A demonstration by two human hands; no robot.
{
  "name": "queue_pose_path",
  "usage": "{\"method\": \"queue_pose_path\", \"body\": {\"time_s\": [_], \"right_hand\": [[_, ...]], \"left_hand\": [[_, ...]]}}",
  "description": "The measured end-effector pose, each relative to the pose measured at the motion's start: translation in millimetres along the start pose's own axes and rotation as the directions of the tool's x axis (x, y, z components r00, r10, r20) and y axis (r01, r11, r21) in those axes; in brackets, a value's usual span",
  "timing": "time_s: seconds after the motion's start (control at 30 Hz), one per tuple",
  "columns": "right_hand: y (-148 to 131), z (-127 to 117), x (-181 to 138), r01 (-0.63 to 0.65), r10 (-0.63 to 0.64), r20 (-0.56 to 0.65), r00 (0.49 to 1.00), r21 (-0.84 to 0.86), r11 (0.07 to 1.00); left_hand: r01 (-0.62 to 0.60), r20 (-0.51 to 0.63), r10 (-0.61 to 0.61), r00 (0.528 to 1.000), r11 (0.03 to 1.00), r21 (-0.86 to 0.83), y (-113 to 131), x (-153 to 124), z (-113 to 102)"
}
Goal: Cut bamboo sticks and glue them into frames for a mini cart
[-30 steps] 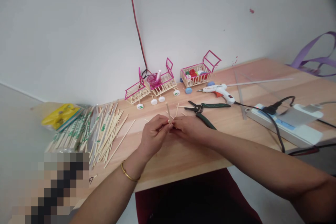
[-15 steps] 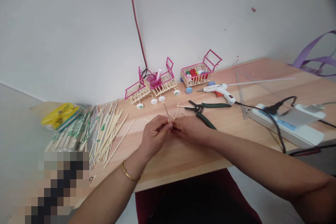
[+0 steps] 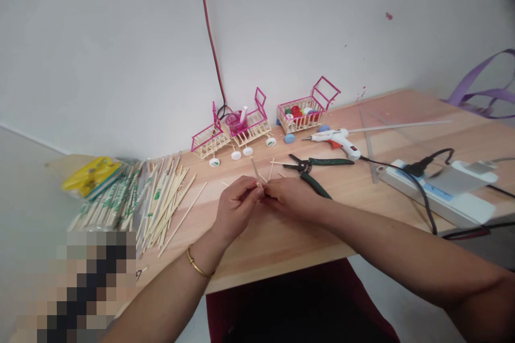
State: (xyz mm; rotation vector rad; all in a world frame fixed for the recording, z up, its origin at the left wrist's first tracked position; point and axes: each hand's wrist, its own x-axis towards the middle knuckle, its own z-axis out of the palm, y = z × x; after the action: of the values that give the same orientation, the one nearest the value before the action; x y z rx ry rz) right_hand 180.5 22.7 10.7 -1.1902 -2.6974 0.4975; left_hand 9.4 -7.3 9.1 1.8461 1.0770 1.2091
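Observation:
My left hand [image 3: 234,208] and my right hand [image 3: 290,196] meet fingertip to fingertip over the wooden table [image 3: 281,236]. Both pinch a short wooden stick [image 3: 256,171] that points up and away between them. A gold bangle sits on my left wrist. Green-handled cutters [image 3: 314,167] lie just beyond my right hand, with a few short stick pieces [image 3: 277,164] beside them.
A heap of chopsticks [image 3: 148,198] and a yellow packet [image 3: 90,176] lie at left. Three pink stick carts [image 3: 257,123] stand by the wall. A white glue gun [image 3: 338,139], a clear ruler, a power strip [image 3: 438,190] and cables occupy the right.
The stick tilted slightly to the left in my fingers; the hands stayed in place.

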Motion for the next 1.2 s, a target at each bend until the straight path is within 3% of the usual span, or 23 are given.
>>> {"method": "queue_pose_path", "body": {"time_s": [0.63,0.73,0.8,0.87,0.93,1.03,1.2], "right_hand": [[-2,2,4,0.001,-0.001,-0.012,1.000,0.012,1.000],[5,-1,3,0.044,-0.038,-0.077,0.996,0.080,0.996],[14,-9,0,0.045,-0.017,-0.189,0.982,0.144,0.989],[26,-21,-6,-0.031,0.087,-0.342,0.936,0.163,0.986],[41,-33,-13,-0.188,0.214,-0.406,0.889,0.103,0.977],[64,-42,-24,-0.392,0.351,-0.348,0.869,-0.051,0.919],[89,-36,-36,-0.503,0.486,-0.135,0.863,-0.148,0.852]], "left_hand": [[0.099,-0.019,-0.102,0.995,0.987,-0.129,-11,3,2],[0.117,-0.056,-0.126,0.990,0.984,-0.137,-14,4,-1],[0.119,-0.129,-0.136,0.982,0.984,-0.131,-16,6,-5],[0.117,-0.220,-0.143,0.965,0.985,-0.129,-20,8,-10],[0.118,-0.290,-0.155,0.944,0.983,-0.141,-24,11,-16],[0.121,-0.328,-0.163,0.930,0.982,-0.145,-29,15,-24],[0.136,-0.346,-0.155,0.925,0.988,-0.079,-35,17,-28]]}}
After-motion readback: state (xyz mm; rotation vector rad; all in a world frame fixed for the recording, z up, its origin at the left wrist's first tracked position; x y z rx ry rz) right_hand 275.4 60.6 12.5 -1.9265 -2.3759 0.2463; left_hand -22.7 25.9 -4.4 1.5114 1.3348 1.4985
